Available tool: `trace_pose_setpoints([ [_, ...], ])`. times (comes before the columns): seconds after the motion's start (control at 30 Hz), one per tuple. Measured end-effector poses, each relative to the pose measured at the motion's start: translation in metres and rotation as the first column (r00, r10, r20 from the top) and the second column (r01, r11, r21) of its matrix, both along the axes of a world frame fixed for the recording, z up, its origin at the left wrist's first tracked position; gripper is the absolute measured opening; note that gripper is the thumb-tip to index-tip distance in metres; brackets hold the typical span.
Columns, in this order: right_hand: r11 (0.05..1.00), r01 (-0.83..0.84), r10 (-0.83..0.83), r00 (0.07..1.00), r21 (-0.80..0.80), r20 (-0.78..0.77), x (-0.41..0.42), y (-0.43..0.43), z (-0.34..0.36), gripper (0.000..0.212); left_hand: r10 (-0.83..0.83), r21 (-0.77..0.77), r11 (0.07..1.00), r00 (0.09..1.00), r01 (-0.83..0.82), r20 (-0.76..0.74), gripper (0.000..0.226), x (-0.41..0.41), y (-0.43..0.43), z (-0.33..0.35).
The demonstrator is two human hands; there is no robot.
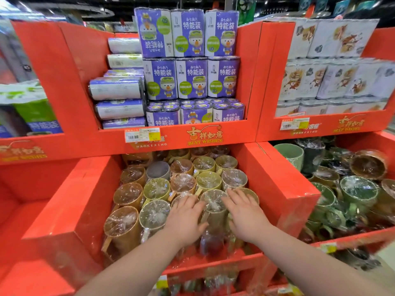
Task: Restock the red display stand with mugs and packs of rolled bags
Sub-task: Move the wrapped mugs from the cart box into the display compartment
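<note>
I record a white price label (142,135) with a barcode and a yellow patch. It is stuck on the front edge of the red display stand (70,82) at centre, and its print is too small to read. A second price label (294,123) sits on the front edge further right. White packs printed with food pictures (333,80) are stacked in the upper right bay. Green-and-white packs (32,107) stand at far left, blurred. A yellow tag (161,282) shows low at centre.

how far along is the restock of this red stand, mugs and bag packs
Done, seemingly: purple packs of rolled bags stand three tiers high on the upper shelf; wrapped mugs fill the middle bin. In hand: left hand and right hand flank a front mug. Still to do: space beside the packs, and the left bin shows no mugs.
</note>
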State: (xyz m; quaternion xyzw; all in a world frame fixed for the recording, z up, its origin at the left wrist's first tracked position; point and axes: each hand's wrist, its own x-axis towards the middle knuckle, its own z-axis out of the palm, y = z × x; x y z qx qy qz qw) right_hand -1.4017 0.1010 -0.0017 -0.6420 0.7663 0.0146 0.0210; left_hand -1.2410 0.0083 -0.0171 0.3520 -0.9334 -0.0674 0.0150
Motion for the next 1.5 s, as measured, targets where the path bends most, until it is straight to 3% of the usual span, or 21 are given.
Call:
trace_pose_setpoints([
  [0.27, 0.95, -0.261, 0.254, 0.965, -0.17, -0.064, 0.032, 0.001, -0.011, 0.038, 0.077, -0.141, 0.985, 0.986, -0.099, -0.151, 0.042, 0.046, 0.032, -0.009],
  [0.63, 0.877, -0.48, 0.48, 0.876, -0.028, 0.048, 0.108, 0.003, -0.031, 0.034, 0.374, 0.03, 0.924, 0.917, -0.381, 0.137, 0.046, 0.129, 0.074, -0.037],
  [0.93, 0.842, -0.538, 0.536, 0.843, 0.048, 0.045, 0.17, 0.004, -0.04, 0.037, 0.493, 0.124, 0.848, 0.853, -0.515, 0.172, 0.047, 0.195, 0.098, -0.044],
  [1.2, 0.765, -0.641, 0.639, 0.768, 0.065, 0.046, 0.282, 0.012, -0.043, 0.038, 0.6, 0.156, 0.761, 0.774, -0.63, 0.2, 0.036, 0.308, 0.129, -0.039],
  [1.5, 0.633, -0.766, 0.768, 0.64, 0.108, 0.036, 0.45, 0.039, -0.042, 0.031, 0.751, 0.197, 0.613, 0.642, -0.765, 0.157, 0.043, 0.473, 0.189, -0.051],
])
